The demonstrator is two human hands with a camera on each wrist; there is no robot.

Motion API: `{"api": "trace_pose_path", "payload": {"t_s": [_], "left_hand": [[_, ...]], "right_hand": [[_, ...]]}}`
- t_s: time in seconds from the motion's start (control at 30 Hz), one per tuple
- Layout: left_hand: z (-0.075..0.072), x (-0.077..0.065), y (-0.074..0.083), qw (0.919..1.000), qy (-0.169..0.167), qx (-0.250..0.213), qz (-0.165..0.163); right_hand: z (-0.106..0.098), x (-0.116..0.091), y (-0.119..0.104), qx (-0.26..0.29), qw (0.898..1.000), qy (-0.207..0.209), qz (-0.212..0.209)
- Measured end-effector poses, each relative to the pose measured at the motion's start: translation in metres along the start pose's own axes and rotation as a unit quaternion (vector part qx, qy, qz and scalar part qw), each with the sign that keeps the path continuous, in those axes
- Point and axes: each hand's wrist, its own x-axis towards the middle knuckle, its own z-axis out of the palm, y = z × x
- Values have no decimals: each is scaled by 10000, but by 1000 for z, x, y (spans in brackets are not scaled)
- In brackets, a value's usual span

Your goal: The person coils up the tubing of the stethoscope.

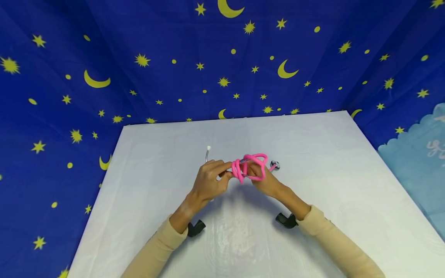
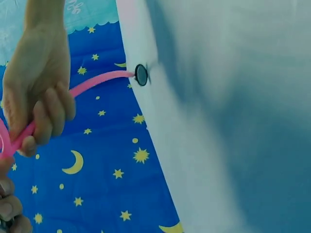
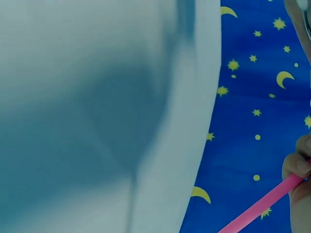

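Observation:
A stethoscope with bright pink tubing is held up over the table, its tube looped and wound in several turns. My left hand pinches the coils from the left, thumb and forefinger at their edge. On the other side, my right hand grips the tubing, partly hidden behind a loop. The round chest piece hangs free just beyond the right hand; the left wrist view shows its flat disc at the end of a short pink length. A metal ear tube with a white eartip sticks up beyond my left hand.
A white-covered table lies below the hands. Behind it and along the left hangs a blue cloth with yellow moons and stars. A light-blue cloth hangs at the right. Black wrist mounts show under both forearms.

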Motion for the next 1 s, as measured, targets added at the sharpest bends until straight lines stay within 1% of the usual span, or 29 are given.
{"api": "trace_pose_path", "payload": {"t_s": [0.03,0.07,0.13,0.2,0.27,0.37,0.43,0.5,0.63,0.7,0.73,0.83,0.9,0.93,1.0], "left_hand": [[-2,2,-2,9999,82,61,-46],[-4,3,-4,9997,176,133,-105],[-10,8,-9,9985,375,285,-287],[-17,11,-15,9966,466,493,-473],[-22,13,-19,9948,388,727,-593],[-24,12,-23,9921,99,1069,-656],[-23,9,-25,9898,-52,1269,-644],[-19,7,-25,9873,-149,1449,-633],[-13,7,-23,9774,-458,1940,-705],[-11,6,-22,9730,-672,2073,-767],[-11,5,-21,9719,-790,2064,-809],[-10,1,-21,9730,-1183,1757,-917],[-10,-2,-20,9732,-1427,1476,-1039],[-10,-3,-20,9729,-1518,1362,-1085],[-11,-4,-19,9721,-1644,1196,-1171]], "right_hand": [[1,-1,-3,-139,9996,-81,241],[2,-2,-5,-333,9986,-166,364],[5,-7,-9,-617,9965,-307,481],[7,-15,-13,-705,9952,-392,555],[9,-23,-17,-758,9948,-409,546],[10,-32,-25,-967,9933,-417,472],[10,-35,-33,-1292,9899,-484,318],[8,-35,-41,-1675,9839,-602,141],[3,-33,-58,-2426,9657,-915,-165],[-1,-31,-65,-2829,9525,-1062,-392],[-4,-29,-68,-3008,9456,-1117,-544],[-16,-24,-76,-3496,9240,-1071,-1118],[-24,-21,-80,-3765,9100,-944,-1461],[-28,-19,-82,-3867,9042,-889,-1583],[-34,-15,-85,-3992,8960,-824,-1760]]}}
